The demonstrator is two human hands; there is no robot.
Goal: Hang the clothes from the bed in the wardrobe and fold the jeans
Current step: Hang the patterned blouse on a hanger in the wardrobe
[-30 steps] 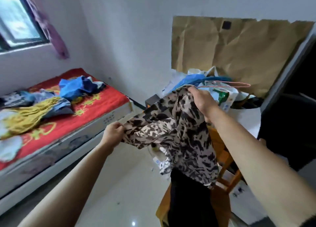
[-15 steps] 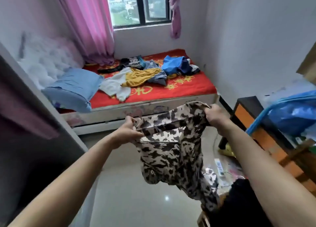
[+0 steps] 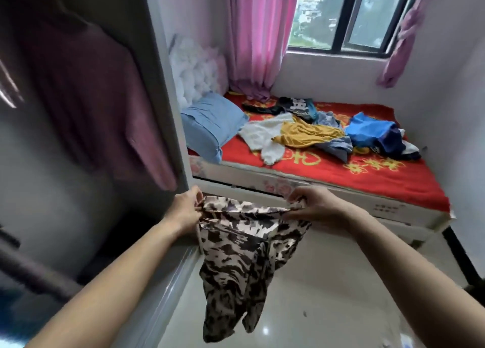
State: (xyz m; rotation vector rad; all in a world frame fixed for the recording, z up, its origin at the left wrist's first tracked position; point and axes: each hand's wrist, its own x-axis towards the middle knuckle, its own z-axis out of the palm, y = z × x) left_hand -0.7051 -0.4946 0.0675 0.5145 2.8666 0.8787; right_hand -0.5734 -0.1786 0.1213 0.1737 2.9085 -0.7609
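Note:
A brown-and-cream patterned garment [image 3: 241, 256] hangs in front of me over the floor. My left hand [image 3: 185, 210] pinches its top left corner and my right hand [image 3: 312, 206] grips its top right corner, stretching the top edge flat. Behind it stands the bed [image 3: 393, 179] with a red cover. On the bed lie a white garment [image 3: 262, 135], a yellow one [image 3: 304, 135], a blue one [image 3: 372, 132], a grey-blue one [image 3: 336, 145] and a dark one [image 3: 291, 106]. The open wardrobe [image 3: 165, 90] fills the left, with a maroon garment [image 3: 99, 106] hanging inside.
A blue pillow [image 3: 210, 124] and a white fluffy cushion [image 3: 191, 67] lie at the head of the bed. Pink curtains [image 3: 257, 32] flank the window [image 3: 351, 14]. Glossy pale floor [image 3: 328, 295] spreads below the garment. A dark piece of furniture [image 3: 469, 256] edges in at the right.
My view has swung left from the table and chair to the bed and wardrobe. Both hands kept hold of the patterned garment and now spread its top edge level.

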